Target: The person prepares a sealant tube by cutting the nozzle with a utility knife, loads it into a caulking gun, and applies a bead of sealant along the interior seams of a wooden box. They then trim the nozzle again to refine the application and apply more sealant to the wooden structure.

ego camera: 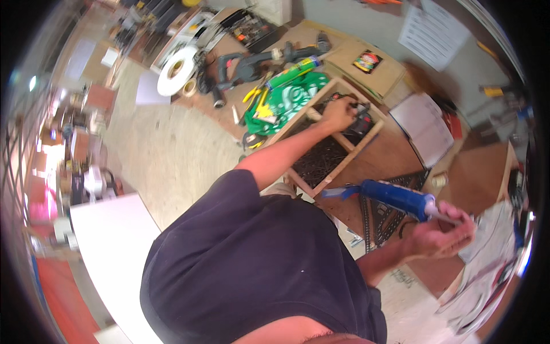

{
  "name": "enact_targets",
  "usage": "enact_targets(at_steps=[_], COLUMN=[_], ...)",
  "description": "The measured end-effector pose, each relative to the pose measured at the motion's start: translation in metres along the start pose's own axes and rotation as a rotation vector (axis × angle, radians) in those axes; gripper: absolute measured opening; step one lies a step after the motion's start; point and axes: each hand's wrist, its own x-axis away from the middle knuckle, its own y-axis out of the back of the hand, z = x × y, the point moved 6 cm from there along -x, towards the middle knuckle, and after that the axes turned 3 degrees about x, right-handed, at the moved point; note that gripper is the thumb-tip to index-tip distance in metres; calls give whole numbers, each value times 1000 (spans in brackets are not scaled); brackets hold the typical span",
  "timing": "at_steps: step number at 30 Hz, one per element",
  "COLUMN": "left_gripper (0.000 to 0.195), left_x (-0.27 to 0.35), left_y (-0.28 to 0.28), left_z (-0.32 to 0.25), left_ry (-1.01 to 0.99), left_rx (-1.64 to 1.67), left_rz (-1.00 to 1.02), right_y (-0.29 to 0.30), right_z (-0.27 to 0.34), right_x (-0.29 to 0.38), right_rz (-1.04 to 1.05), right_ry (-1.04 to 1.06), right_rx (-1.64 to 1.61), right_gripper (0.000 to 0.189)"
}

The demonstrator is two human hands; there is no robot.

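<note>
My right hand [444,234], slightly blurred, holds a blue sealant cartridge [393,198] by its pale nozzle. The cartridge lies tilted in the air above the bench, its far end pointing left to a blue strip-like piece [341,192]. My left hand [341,114] reaches into the far compartment of a wooden divided box [365,136], fingers bent among dark items. Whether it grips one of them is hidden. Loose dark screws or nails [320,159] fill the nearer compartment. Beneath the cartridge, a black triangular square [382,213] rests on the brown bench top.
Beside the box lie a green cloth [296,96], a green cartridge [292,72], yellow-handled pliers [253,95] and a tape measure [252,140]. Power tools [249,66] and a white roll [177,71] are further back. An open notebook [423,124] and a grey cloth [490,241] lie right.
</note>
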Motion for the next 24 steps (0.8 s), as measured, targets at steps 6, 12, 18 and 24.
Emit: enact_targets(at_steps=[6, 12, 18, 24], left_gripper=[30, 28, 44, 43], left_x=[46, 111, 127, 127], left_y=[84, 244, 273, 268], left_z=[-7, 229, 325, 347], left_ry=[-96, 380, 795, 757], left_rx=[90, 23, -406, -228], left_rz=[-507, -1014, -641, -466], right_y=[9, 11, -19, -41], right_z=[-15, -27, -10, 8], right_x=[-4, -8, 14, 33], right_rz=[27, 130, 208, 198], right_ry=[-273, -276, -221, -197], right_rx=[-267, -292, -167, 84], right_gripper=[39, 43, 57, 56])
